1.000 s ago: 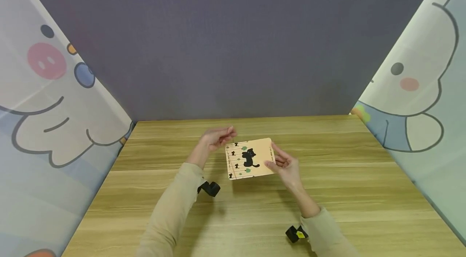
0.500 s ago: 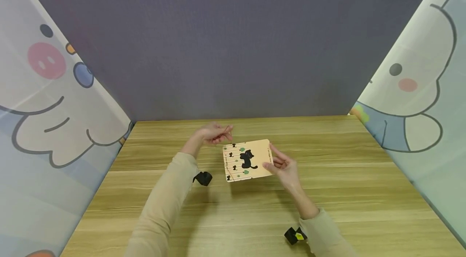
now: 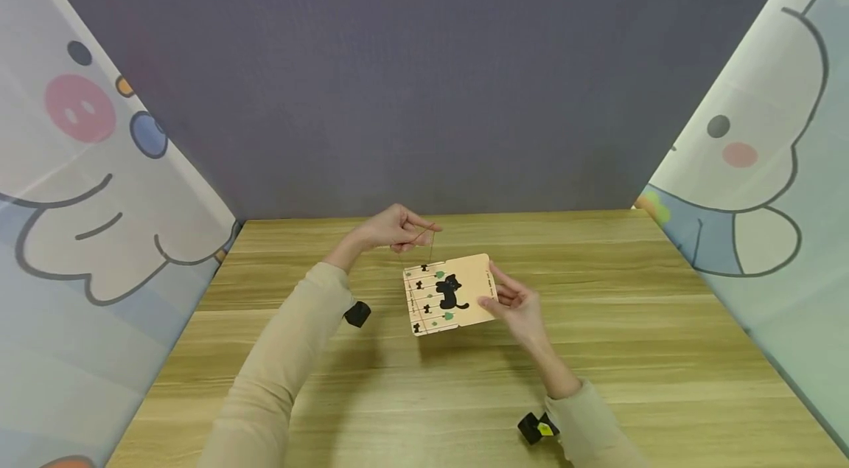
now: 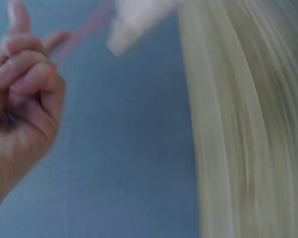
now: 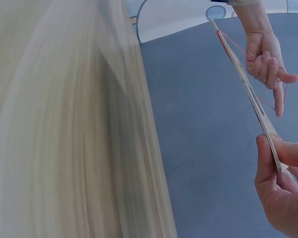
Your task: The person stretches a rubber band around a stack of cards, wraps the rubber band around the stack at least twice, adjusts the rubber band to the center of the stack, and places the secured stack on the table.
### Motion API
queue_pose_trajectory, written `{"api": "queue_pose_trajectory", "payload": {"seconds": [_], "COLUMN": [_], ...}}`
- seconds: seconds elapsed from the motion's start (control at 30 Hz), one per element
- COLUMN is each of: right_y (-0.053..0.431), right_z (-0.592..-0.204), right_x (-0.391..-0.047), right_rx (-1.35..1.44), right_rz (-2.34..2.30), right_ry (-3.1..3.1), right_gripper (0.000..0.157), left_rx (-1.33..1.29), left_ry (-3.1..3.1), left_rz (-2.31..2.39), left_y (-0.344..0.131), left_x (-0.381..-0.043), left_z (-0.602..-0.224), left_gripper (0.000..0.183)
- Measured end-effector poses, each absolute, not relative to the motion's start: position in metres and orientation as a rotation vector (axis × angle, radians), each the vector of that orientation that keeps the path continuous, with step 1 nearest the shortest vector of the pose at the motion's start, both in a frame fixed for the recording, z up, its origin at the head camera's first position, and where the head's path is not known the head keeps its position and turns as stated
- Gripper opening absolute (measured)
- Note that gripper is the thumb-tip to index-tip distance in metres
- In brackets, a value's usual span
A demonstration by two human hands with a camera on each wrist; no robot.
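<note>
A thin cream notebook [image 3: 474, 287] with a black cat printed on its cover is held above the table, tilted. My right hand [image 3: 524, 309] pinches its right end, thumb on the cover and fingers behind. Seen edge-on in the right wrist view, the notebook [image 5: 252, 97] shows several thin layers. A thin red elastic band [image 3: 432, 247] runs round its left end. My left hand [image 3: 398, 228] draws this band out beyond the far edge, looped over stretched digits. The left wrist view shows the left hand's other fingers [image 4: 32, 74] curled in; a pale shape there is blurred.
The wood-grain table [image 3: 597, 350] lies below both hands. A dark grey panel [image 3: 424, 85] rises at its back edge. Cartoon-printed curtains [image 3: 86, 232] flank both sides. A black wrist mount [image 3: 530, 427] sits by each sleeve.
My left hand has risen and turned, spreading the red band into a wider loop. The notebook has shifted slightly left, its left end dipping a little. The right hand keeps its hold.
</note>
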State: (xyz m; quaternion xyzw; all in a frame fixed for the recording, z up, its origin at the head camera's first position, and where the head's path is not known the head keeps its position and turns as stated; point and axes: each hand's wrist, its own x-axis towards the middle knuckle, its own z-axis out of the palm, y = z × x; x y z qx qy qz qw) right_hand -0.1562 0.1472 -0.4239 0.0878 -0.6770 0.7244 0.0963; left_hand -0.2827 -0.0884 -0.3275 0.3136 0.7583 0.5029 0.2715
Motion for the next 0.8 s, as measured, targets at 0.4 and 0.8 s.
{"api": "queue_pose_trajectory", "payload": {"seconds": [0.4, 0.8], "right_y": [0.146, 0.148], "right_z": [-0.427, -0.429], "right_x": [-0.156, -0.154], "right_rx": [0.211, 0.221], "right_rz": [2.202, 2.196], "right_ry": [-2.006, -1.995], "right_gripper": [0.060, 0.060], "left_rx": [1.570, 1.603], "left_ry": [2.425, 2.529], "left_rz": [0.540, 0.056], "left_y": [-0.078, -0.071], "left_x": [-0.272, -0.249], "left_z": [-0.327, -0.324], "left_gripper": [0.024, 0.036]}}
